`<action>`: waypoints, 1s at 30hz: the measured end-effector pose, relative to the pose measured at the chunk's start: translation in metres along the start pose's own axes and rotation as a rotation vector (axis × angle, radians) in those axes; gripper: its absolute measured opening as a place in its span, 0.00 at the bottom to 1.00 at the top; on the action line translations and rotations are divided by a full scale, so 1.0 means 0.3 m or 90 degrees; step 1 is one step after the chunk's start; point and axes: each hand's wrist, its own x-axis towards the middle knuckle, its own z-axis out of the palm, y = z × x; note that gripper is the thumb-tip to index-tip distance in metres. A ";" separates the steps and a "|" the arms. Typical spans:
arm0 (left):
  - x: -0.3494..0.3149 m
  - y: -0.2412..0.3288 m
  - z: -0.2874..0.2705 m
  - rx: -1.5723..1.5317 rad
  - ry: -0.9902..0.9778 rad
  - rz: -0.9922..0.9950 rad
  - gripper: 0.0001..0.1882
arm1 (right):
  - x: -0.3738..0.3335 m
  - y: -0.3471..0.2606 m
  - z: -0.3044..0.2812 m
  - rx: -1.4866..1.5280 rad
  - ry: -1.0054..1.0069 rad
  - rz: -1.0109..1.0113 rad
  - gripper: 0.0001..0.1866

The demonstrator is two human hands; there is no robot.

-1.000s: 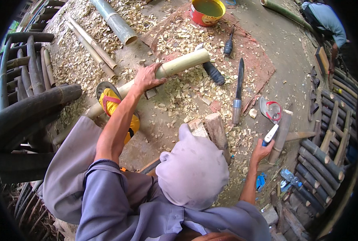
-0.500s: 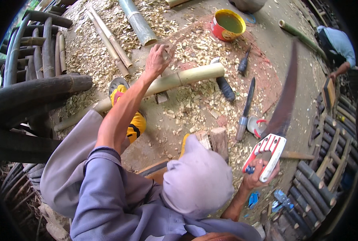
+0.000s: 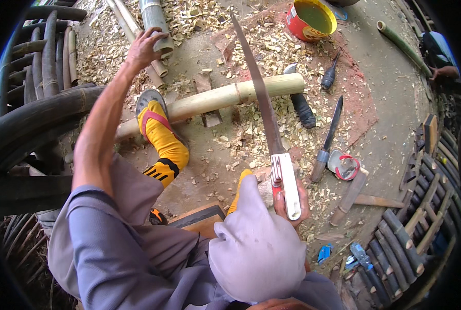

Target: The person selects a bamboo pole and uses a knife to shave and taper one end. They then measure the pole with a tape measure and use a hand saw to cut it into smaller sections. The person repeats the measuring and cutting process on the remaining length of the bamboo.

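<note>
The right hand (image 3: 303,203) is gripping a white-and-red-handled, long-bladed saw (image 3: 268,111), pointing across the pale, round bamboo pole (image 3: 204,103) lying left-to-right ahead; the left hand (image 3: 141,50) is hovering beyond, empty, fingers spread.

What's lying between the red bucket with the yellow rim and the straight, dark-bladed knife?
In the head view, a slim, pointed tool with a dark handle lies there, with pale chips scattered nearby.

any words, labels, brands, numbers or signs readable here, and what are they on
No text reads clearly.
Red and yellow bucket: printed marks on its side, too small to read.
Yellow sock: black stripes, no legible lettering.
Saw: no legible lettering on blade or handle.
</note>
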 end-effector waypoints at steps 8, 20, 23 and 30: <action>-0.226 0.050 -0.436 0.028 -0.377 0.164 0.29 | 0.061 0.017 -0.024 0.472 0.079 0.227 0.15; -1.163 0.178 -0.043 -0.712 -0.136 -0.566 0.18 | 0.107 0.372 -0.089 0.526 0.279 0.443 0.15; -1.264 0.246 0.048 -0.730 -0.096 -0.635 0.20 | 0.174 0.490 -0.138 0.324 0.310 0.267 0.24; -1.207 0.438 0.077 -0.671 -0.188 -0.500 0.24 | 0.187 0.480 -0.275 0.036 0.186 0.327 0.27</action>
